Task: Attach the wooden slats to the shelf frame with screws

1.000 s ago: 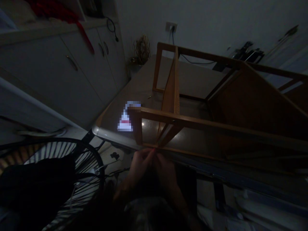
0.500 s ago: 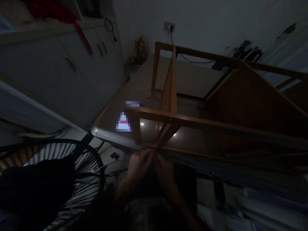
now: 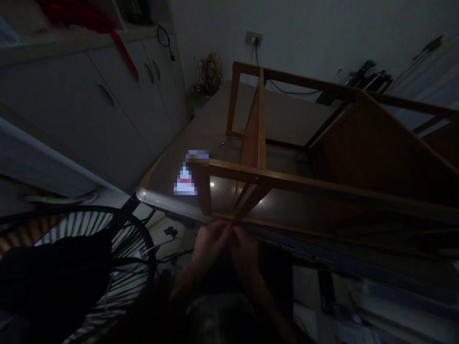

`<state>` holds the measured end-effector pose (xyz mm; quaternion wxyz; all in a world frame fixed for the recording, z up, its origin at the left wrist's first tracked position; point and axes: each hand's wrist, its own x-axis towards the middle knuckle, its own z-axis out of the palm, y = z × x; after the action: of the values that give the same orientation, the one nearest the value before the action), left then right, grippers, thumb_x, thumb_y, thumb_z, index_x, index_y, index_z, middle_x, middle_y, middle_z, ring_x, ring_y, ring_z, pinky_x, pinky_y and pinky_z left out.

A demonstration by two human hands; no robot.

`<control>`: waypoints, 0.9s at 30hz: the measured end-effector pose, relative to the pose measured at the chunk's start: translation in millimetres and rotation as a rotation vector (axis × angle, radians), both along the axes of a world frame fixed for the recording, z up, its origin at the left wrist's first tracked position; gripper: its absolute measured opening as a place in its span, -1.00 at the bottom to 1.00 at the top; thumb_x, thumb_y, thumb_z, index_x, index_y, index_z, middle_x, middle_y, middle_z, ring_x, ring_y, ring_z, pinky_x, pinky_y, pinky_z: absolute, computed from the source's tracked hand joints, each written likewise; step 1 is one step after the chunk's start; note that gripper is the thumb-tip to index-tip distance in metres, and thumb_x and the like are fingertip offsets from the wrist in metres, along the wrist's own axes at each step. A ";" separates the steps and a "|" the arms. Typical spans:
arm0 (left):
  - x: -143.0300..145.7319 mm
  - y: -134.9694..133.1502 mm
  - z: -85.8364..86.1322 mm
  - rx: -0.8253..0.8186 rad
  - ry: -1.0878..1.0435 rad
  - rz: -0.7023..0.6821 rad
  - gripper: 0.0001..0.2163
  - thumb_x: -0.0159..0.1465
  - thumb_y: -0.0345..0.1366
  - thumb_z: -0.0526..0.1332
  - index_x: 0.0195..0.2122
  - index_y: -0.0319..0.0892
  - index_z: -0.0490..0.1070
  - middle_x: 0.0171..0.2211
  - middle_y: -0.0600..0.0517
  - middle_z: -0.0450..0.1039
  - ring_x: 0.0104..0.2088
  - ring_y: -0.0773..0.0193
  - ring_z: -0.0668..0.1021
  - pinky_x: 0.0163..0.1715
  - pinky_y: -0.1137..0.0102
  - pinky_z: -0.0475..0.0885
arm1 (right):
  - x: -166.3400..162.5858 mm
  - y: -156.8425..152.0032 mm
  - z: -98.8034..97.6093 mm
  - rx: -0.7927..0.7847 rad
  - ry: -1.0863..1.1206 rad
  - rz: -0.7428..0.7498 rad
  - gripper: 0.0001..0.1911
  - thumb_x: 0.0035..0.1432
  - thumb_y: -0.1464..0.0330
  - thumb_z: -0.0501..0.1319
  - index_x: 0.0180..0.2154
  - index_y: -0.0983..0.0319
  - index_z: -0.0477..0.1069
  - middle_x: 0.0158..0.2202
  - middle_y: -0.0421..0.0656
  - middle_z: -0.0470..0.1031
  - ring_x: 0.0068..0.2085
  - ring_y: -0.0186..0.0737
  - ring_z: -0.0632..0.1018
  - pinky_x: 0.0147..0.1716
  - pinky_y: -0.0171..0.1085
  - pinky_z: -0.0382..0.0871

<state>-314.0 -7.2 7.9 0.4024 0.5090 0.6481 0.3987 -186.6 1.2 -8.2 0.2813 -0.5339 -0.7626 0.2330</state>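
Note:
A wooden shelf frame [image 3: 308,184] lies on its side on the table [image 3: 168,179]. My left hand [image 3: 210,241] and my right hand [image 3: 244,248] meet at its near lower rail, where an inner shelf board [image 3: 252,129] joins it. Both hands are closed, fingertips pinched together close to the rail. A small reddish spot shows between the fingertips, but what they hold is too dark and small to make out. On the table beyond the frame's near corner lies a small thin metal piece [image 3: 221,144].
To the left stands a round black slatted chair [image 3: 124,243] with dark cloth on it. White cabinets [image 3: 118,100] line the left wall. A dried plant [image 3: 210,71] stands behind the table, below a wall socket [image 3: 254,38]. Cables hang under the table's near edge.
Almost nothing differs. Both hands stay at the same joint of the frame, with only a slight shift of the fingers and of the view.

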 end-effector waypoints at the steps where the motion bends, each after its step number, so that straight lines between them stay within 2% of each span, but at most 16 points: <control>1: 0.3 0.3 0.2 -0.010 -0.004 0.007 -0.70 0.28 -0.11 0.12 -0.24 -0.19 0.54 -0.36 0.01 0.60 -0.33 0.25 0.59 -0.33 0.47 0.41 | 0.0 0.5 0.2 0.030 -0.029 0.008 -0.51 0.36 0.12 -0.13 -0.28 0.23 0.47 -0.47 -0.13 0.59 -0.49 -0.25 0.59 -0.51 -0.37 0.28; 4: 0.6 0.8 2.1 -0.027 -0.003 0.015 -0.71 0.27 -0.12 0.12 -0.26 -0.19 0.55 -0.35 0.01 0.60 -0.32 0.24 0.59 -0.30 0.46 0.41 | 0.2 2.9 -0.6 0.109 -0.126 0.024 -0.45 0.37 0.12 -0.18 -0.36 0.24 0.47 -0.55 -0.13 0.54 -0.53 -0.22 0.57 -0.53 -0.34 0.23; 8: 0.8 0.3 3.7 -0.022 -0.014 0.014 -0.70 0.28 -0.10 0.11 -0.26 -0.19 0.54 -0.36 0.02 0.60 -0.35 0.26 0.59 -0.35 0.47 0.40 | 2.3 4.7 -1.0 0.138 -0.137 0.047 -0.43 0.38 0.12 -0.20 -0.27 0.26 0.49 -0.48 -0.10 0.57 -0.48 -0.19 0.59 -0.48 -0.32 0.28; 12: 0.4 0.3 3.2 -0.006 -0.045 0.027 -0.69 0.28 -0.09 0.11 -0.23 -0.19 0.53 -0.37 0.02 0.59 -0.36 0.28 0.59 -0.37 0.49 0.40 | 5.8 4.5 5.4 0.029 -0.065 0.066 -0.49 0.40 0.16 -0.18 -0.16 0.25 0.47 -0.40 -0.12 0.60 -0.45 -0.25 0.61 -0.46 -0.38 0.30; 17: -1.5 1.4 3.4 -0.024 -0.055 -0.001 -0.69 0.26 -0.06 0.15 -0.22 -0.16 0.55 -0.30 0.02 0.61 -0.32 0.28 0.59 -0.32 0.50 0.41 | 7.7 5.2 11.1 -0.048 -0.069 0.037 -0.51 0.39 0.17 -0.16 -0.21 0.23 0.49 -0.44 -0.13 0.59 -0.48 -0.27 0.59 -0.50 -0.40 0.28; 27: 1.6 3.4 10.0 -0.044 -0.152 0.030 -0.70 0.24 -0.10 0.17 -0.27 -0.23 0.55 -0.44 0.03 0.58 -0.50 0.36 0.52 -0.49 0.54 0.37 | 10.3 5.8 -5.1 0.071 -0.179 0.096 -0.52 0.38 0.20 -0.13 -0.18 0.25 0.51 -0.46 -0.08 0.59 -0.45 -0.25 0.60 -0.44 -0.39 0.33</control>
<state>-312.4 -3.8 17.8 0.4554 0.4587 0.6319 0.4278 -176.3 7.0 -13.3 0.2195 -0.5051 -0.8171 0.1705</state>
